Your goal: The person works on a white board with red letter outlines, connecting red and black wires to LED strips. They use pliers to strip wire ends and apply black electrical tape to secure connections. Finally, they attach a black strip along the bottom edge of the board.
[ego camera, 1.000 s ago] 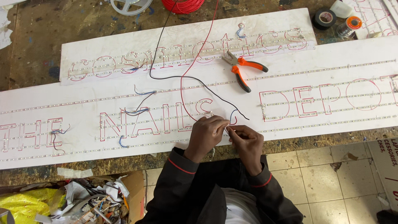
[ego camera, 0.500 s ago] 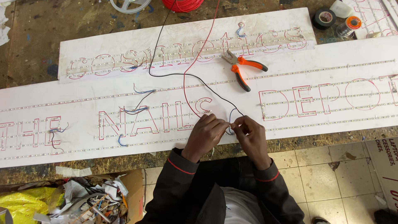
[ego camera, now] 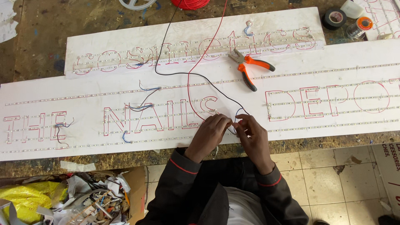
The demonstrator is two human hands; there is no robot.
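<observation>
Since a second ago both hands have shifted slightly right along the near edge of the white sign panel [ego camera: 50, 96] and drawn together. The left hand [ego camera: 209, 135] and right hand [ego camera: 251, 137] now meet fingertip to fingertip, pinching the loose ends of the black wire [ego camera: 183, 74] and red wire [ego camera: 188, 89], so the wire ends look mid-joining. Both wires run up toward the workbench's far edge. The orange-handled pliers [ego camera: 250, 67] lie untouched, beyond the hands.

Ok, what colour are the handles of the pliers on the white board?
Orange, with black tips; the pliers show clearly in the head view.
</observation>
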